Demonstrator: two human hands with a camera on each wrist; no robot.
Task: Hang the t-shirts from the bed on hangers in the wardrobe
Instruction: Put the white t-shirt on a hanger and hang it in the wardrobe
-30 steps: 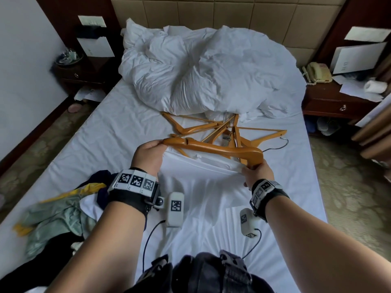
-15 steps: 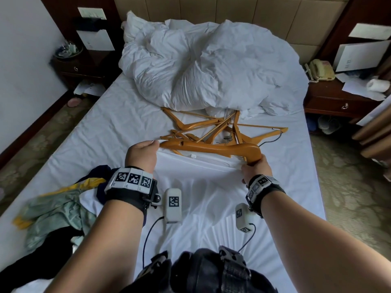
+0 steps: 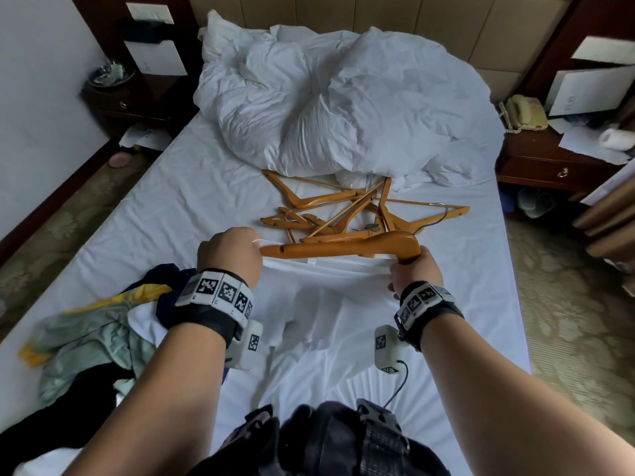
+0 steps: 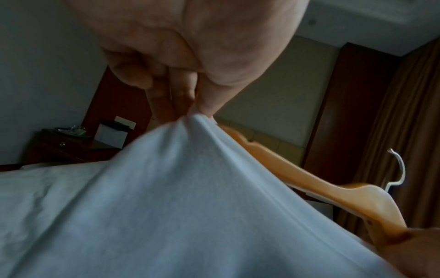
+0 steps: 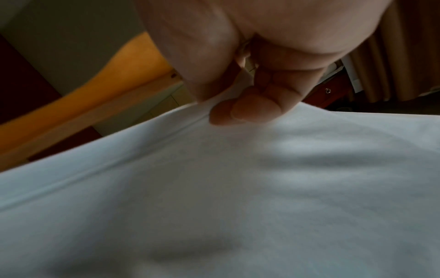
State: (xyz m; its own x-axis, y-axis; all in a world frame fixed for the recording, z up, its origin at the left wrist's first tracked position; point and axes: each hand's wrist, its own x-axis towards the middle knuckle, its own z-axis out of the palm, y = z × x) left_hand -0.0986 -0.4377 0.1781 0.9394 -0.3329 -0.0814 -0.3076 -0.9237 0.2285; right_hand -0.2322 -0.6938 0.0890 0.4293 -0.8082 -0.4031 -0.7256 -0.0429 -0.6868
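A wide bed [image 3: 178, 201] with a white sheet fills most of the head view, and a crumpled white duvet [image 3: 330, 104] is heaped at its head end against the padded headboard. A dark wooden nightstand [image 3: 549, 159] stands at the right of the bed with a beige telephone [image 3: 524, 113] on it, and another nightstand [image 3: 137, 97] stands at the left. On the near left part of the sheet lies a pile of clothes [image 3: 89, 341] in green, yellow, dark blue and black. A white t-shirt [image 3: 330, 304] is stretched between the two hands above the middle of the bed, its lower part trailing down onto the sheet toward the person. Beyond it, just below the duvet, a loose heap of wooden hangers [image 3: 347, 211] lies on the sheet. One wooden hanger [image 3: 343, 247] is held level along the top edge of the t-shirt, its metal hook [image 4: 396, 169] pointing away from the person. The left hand [image 3: 232, 254] is closed, its thumb and fingers [image 4: 164, 101] pinching a fold of the t-shirt's edge at the hanger's left end. The right hand [image 3: 417, 269] is also closed, gripping the hanger's right end together with the cloth, its thumb [image 5: 250, 111] pressed onto the fabric.
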